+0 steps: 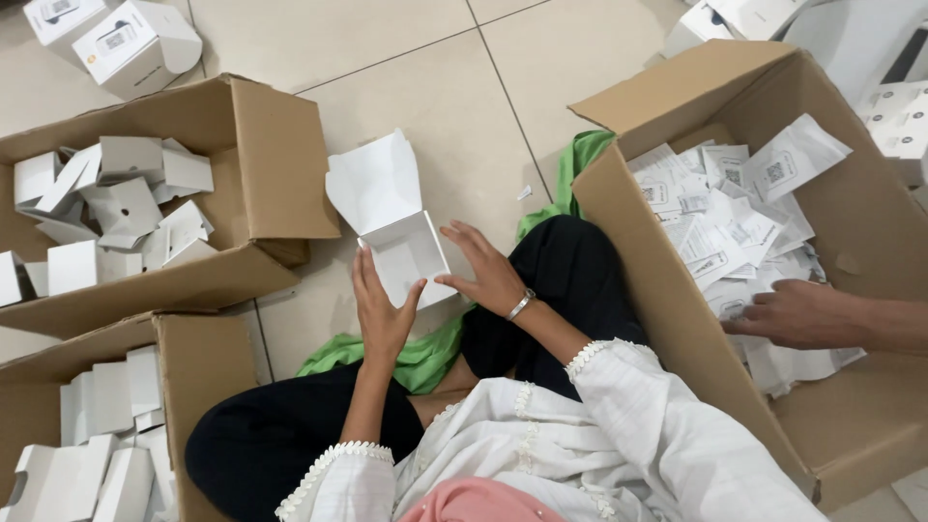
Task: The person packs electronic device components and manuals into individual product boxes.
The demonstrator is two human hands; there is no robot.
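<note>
Here, the left hand (379,311) and right hand (488,274) grip a small open white cardboard box (411,253), lid up and nothing visible inside, between brown cartons: folded white inserts (116,208) left, paper leaflets (725,208) right.

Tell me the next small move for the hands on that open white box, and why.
Probably fold the raised lid down. The small white box sits open between the left hand and right hand, fingers braced on its sides, and its inside looks empty, like the folded boxes in the carton on the left.
</note>
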